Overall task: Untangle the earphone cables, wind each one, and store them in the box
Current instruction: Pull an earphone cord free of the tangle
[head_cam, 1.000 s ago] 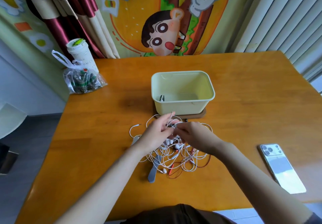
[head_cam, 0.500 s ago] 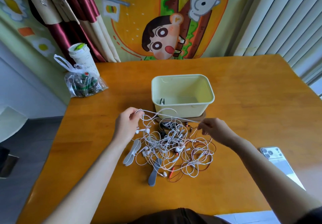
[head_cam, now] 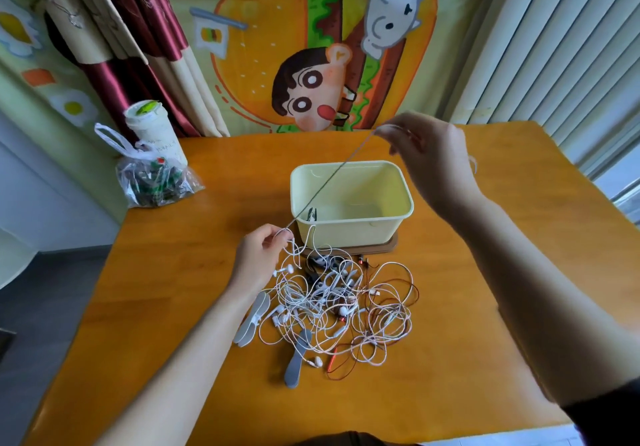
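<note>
- A clear plastic bag [head_cam: 157,182] of small dark and green items sits near the far left corner, at 10 o'clock from the tangle. A white cup [head_cam: 154,133] with a green top stands against its far side.
- The left hand [head_cam: 259,255] is low at the tangle's 10 o'clock edge. Its grip is narrow: thumb and forefinger pinch the lower end of the stretched cable, and the other fingers are curled.
- Flat grey pieces [head_cam: 252,321] lie at the tangle's 8 o'clock, partly under the left wrist. A longer grey piece [head_cam: 298,362] lies at 7 o'clock, with white loops across it.
- The tangle of earphone cables [head_cam: 339,303] is mostly white with a few red and dark strands. It lies at 6 o'clock from the box, just beside its base.
- The stretched cable [head_cam: 329,178] runs taut from the left hand toward 1 o'clock, passing above the box's left side.
- The box [head_cam: 349,234] is pale yellow and open, and it stands on a brown wooden base [head_cam: 389,246]. A small dark item [head_cam: 311,215], too small to identify, lies inside at the near left corner.
- The right hand [head_cam: 429,154] is raised at 1 o'clock from the box. It is blurred, but its grip seems narrow, pinching the cable's upper end.
- The orange wooden surface [head_cam: 554,203] carries all of these.
</note>
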